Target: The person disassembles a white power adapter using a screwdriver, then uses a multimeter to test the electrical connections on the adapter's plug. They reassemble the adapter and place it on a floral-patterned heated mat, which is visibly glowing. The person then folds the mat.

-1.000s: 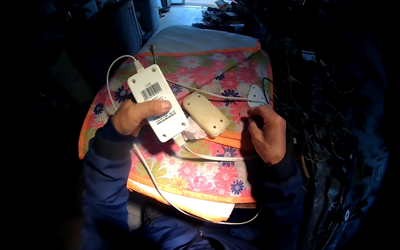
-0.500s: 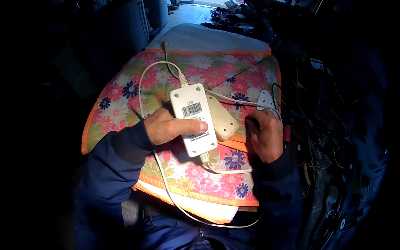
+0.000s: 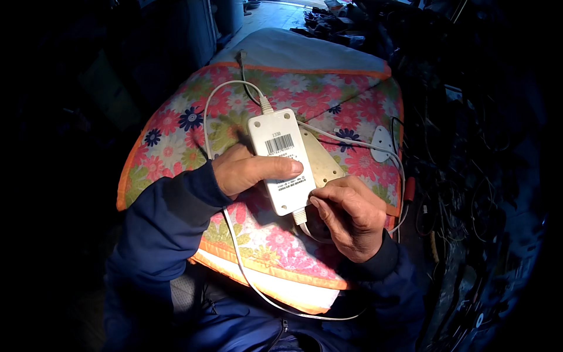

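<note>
My left hand is wrapped round a white power adapter, its thumb across the printed, barcoded face. The adapter has round holes at its corners and a ribbed cord sleeve at each end. At its lower right corner are the pinched fingertips of my right hand; whether they hold something small is hidden. Behind the adapter lies a yellowed plastic case with small holes, partly covered. A white cord loops round the left side and down toward my lap.
A flowered, orange-edged cloth covers the work surface. To the right lie a white rounded plate with holes and a red handle. A cord plug rests at the far edge. Dark clutter fills the right side.
My right hand has moved left from the cloth's right side to the adapter's lower right corner. The adapter stays in my left hand, shifted slightly right in view.
</note>
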Tool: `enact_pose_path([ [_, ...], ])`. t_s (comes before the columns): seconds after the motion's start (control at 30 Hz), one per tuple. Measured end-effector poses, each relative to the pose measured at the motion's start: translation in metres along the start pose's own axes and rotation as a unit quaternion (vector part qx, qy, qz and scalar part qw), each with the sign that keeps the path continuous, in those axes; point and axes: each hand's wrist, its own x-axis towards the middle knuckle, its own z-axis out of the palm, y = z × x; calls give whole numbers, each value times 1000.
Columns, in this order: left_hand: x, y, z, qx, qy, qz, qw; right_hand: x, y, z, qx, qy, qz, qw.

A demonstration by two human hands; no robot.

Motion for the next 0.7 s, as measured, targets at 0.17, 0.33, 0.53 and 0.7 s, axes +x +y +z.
enact_pose_path([
  [0.17, 1, -2, 1, 5, 15, 6, 1000, -2, 3, 7, -154, 23, -151, 976],
  [0.33, -1, 4, 5, -68, 23, -12, 997, -6, 3, 6, -297, -9, -241, 924],
  [0.53, -1, 4, 2, -73, 1, 3, 997, -10, 4, 7, -315, -9, -246, 917],
  [0.7, -3, 5, 2, -67, -1, 1, 998, -9, 2, 5, -309, -26, -233, 922],
])
